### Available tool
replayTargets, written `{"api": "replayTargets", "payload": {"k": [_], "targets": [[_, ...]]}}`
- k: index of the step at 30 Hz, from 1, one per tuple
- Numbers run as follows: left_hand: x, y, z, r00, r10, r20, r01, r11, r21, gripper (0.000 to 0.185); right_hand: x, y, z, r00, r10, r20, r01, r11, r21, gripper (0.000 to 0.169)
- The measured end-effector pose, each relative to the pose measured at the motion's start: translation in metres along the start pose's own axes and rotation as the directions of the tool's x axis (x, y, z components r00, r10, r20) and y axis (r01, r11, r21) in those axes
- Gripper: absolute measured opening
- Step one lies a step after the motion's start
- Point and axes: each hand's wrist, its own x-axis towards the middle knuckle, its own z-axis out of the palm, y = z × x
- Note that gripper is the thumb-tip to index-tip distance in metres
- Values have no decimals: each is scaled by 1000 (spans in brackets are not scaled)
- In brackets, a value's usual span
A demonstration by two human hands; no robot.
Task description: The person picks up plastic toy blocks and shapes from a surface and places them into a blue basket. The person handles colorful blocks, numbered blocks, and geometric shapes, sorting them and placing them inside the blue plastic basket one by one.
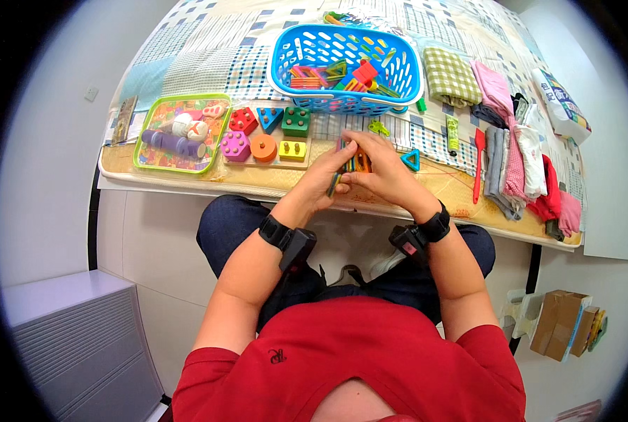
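Note:
Between my two hands is a stack of colourful plastic frame tiles [361, 161], held above the bed's front edge. My left hand [322, 176] grips the stack from the left, its thumb along the upper side. My right hand [385, 166] curves around it from the right; the fingertips of both hands meet. Part of the stack is hidden by the fingers. Just right of my right hand lies a blue triangular frame tile [411, 160]. Beyond the hands a lime-green small toy piece [378, 127] rests on the cloth.
A blue plastic basket [314, 95] holding more tiles and blocks stands behind. On the left are a shape-sorting board [266, 160] with pegged blocks and a green-rimmed tray [181, 170] of toys. Rightward lie a red spatula [478, 163], a green tube [452, 134] and folded clothes [513, 158].

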Motion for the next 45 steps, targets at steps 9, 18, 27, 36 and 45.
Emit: {"api": "replayTargets", "payload": {"k": [9,18,27,36,45], "targets": [[-1,-1,5,999,36,24,-37,998,55,38,-1,2,2,996,86,39,-94,931,352,81],[-10,6,8,998,-64,24,62,995,72,28,2,1,-1,998,-14,59,2,980,198,75],[-10,6,7,996,-82,43,77,991,110,27,4,1,-7,984,-38,176,8,985,171,73],[-6,5,-5,991,-87,105,78,993,85,39,7,-10,-13,968,11,251,-71,970,231,76],[-7,3,2,996,-81,27,77,988,137,36,5,-11,-7,978,-21,208,-16,984,177,74]]}}
